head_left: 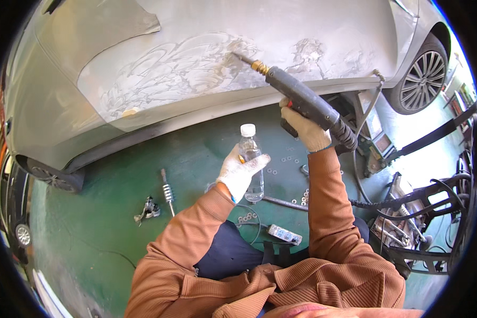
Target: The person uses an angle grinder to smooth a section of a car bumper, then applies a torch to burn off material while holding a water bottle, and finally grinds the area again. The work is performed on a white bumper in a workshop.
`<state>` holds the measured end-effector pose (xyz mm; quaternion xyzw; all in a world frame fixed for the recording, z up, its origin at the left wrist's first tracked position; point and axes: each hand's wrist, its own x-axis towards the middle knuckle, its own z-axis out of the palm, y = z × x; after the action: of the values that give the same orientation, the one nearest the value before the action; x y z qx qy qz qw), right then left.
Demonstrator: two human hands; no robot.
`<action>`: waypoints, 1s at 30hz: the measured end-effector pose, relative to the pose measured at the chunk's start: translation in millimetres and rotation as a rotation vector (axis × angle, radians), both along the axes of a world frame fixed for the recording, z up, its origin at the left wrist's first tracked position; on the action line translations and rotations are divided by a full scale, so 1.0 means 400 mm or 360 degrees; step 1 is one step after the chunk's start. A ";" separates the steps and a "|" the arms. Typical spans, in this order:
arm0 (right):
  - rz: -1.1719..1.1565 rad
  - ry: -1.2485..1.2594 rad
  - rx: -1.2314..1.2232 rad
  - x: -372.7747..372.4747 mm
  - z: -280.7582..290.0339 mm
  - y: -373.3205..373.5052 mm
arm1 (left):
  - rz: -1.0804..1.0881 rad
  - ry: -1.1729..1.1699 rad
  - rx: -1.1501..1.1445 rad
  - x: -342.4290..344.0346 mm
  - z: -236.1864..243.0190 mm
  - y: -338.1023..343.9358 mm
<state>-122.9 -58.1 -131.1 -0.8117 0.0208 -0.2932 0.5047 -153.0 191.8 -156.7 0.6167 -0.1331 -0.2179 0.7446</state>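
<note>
My right hand (308, 130), in a white glove, grips a black spot-welding gun (299, 94) with a brass collar and a thin metal tip. Its tip meets or nearly meets the scuffed, ground-down patch (180, 66) on the silver car's side panel (281, 21); I cannot tell if they touch. A thick black cable runs off the gun's rear. My left hand (236, 172), also gloved, is wrapped round a clear plastic bottle (256, 186) with a white cap, held upright below the panel. Something small and orange shows between the left hand and the bottle.
On the green floor lie a slide hammer (167, 192), a small dark metal part (147, 210), scattered washers (273, 171) and a white power strip (284, 234). Cables and a black-framed machine cart (424, 212) stand at the right. The car's wheel (421, 77) is far right.
</note>
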 end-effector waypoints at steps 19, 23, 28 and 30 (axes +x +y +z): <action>-0.0219 -0.0252 -0.0041 0.028 -0.044 -0.070 | -0.0077 0.0026 0.0115 -0.015 0.044 0.008; -0.0069 -0.0219 -0.0166 -0.046 0.091 0.034 | -0.0038 -0.0026 0.0163 -0.005 0.017 0.028; 0.0156 -0.0186 0.0264 -0.065 0.075 0.002 | -0.0011 0.0037 -0.0008 -0.018 0.021 0.002; 0.0392 0.0014 0.0458 -0.092 0.089 -0.009 | -0.0065 0.0085 -0.0295 0.006 0.035 0.013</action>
<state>-159.8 -61.7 -95.6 -0.7288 -0.0348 -0.2196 0.6476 -150.8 197.1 -142.8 0.5364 -0.1453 -0.2359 0.7972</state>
